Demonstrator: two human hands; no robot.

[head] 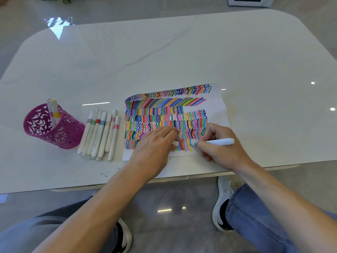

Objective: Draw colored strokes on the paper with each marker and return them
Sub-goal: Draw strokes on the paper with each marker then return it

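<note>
We see the paper (217, 108) lying near the front edge of the white bench (164, 52), most of it filled with rows of coloured strokes. Both hands work over the paper's lower part. The right hand (220, 147) sits on the paper's lower right corner and pinches a light-blue marker (218, 142) between thumb and curled fingers. The white barrel points out past the paper's right side, and the blue tip touches the paper at the right end of the bottom row of strokes. The left hand (155, 145) rests palm down on the lower middle of the paper, just left of that tip and apart from the right hand. Its fingers are curled round a small white cap (176, 143), of which only an end shows.

Just off the paper's left edge, a row of white markers (102, 134) with coloured bands lies side by side on the bench, parallel to that edge. Farther left of the paper, beyond the row, stands a magenta cut-out pen cup (54, 130), and two markers (53, 111) lean inside it.
</note>
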